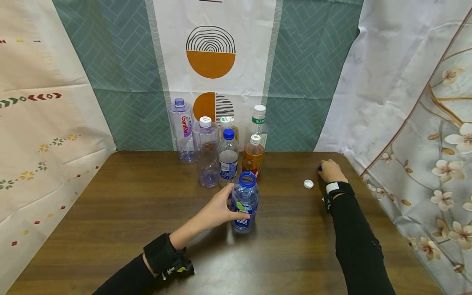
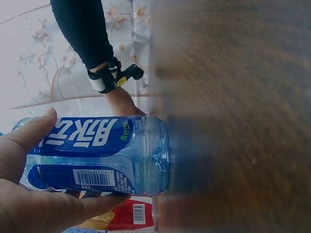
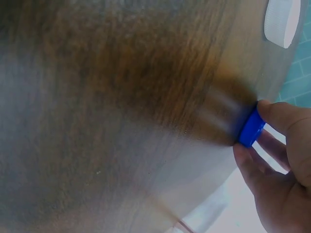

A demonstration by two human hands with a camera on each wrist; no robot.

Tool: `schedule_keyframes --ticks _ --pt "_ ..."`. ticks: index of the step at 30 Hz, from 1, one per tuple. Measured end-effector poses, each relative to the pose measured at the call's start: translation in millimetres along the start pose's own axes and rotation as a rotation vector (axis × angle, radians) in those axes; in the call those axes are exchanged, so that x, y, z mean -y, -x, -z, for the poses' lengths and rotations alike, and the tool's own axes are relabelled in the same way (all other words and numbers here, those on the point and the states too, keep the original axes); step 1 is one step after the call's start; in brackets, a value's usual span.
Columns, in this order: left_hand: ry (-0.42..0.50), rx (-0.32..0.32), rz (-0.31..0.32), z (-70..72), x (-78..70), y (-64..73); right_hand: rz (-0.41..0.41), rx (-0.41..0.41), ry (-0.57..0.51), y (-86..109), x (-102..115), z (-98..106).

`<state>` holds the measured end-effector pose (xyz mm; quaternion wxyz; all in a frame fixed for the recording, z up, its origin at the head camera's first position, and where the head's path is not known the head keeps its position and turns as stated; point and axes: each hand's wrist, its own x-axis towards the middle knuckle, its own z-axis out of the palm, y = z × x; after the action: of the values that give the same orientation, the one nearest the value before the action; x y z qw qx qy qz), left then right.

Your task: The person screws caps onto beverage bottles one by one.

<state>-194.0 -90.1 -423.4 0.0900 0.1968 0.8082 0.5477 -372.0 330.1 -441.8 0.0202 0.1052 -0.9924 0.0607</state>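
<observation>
In the head view, my left hand [image 1: 219, 209] grips a clear blue plastic bottle [image 1: 245, 200] that stands uncapped at the middle of the table. Thumb and fingers lie on either side of its blue label, and the bottle [image 2: 97, 155] fills much of the left wrist view. Far to the right, my right hand [image 1: 332, 171] is down at the tabletop. The right wrist view shows its thumb and fingertips pinching a blue bottle cap [image 3: 251, 127] at the table surface. A white cap [image 1: 308, 184] lies just left of that hand.
Behind the gripped bottle stand several others: an uncapped clear bottle [image 1: 184, 131], a white-capped clear bottle [image 1: 208, 153], a blue-capped bottle [image 1: 228, 157], an amber drink bottle [image 1: 253, 155] and a white-capped bottle [image 1: 259, 121]. Patterned cloth [image 1: 309, 82] hangs behind the wooden table [image 1: 155, 188].
</observation>
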Motion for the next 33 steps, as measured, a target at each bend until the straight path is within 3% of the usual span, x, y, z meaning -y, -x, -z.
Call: schedule_keyframes --ticks 7,11,18,24,33 --pt "-0.008 -0.008 0.006 0.7 0.3 1.6 0.050 -0.048 0.024 -3.9 3 -1" --pt "-0.014 -0.011 0.002 0.9 1.1 0.9 0.040 -0.049 0.013 -3.9 5 0" --pt "-0.009 -0.005 0.008 0.8 1.5 -0.2 0.079 -0.083 -0.043 -4.6 15 4" --pt "0.000 0.001 0.008 0.1 0.2 -0.1 0.098 -0.169 -0.113 -3.5 31 8" --pt "-0.002 0.002 0.002 0.3 1.2 -0.2 0.070 -0.231 -0.215 8.4 55 12"
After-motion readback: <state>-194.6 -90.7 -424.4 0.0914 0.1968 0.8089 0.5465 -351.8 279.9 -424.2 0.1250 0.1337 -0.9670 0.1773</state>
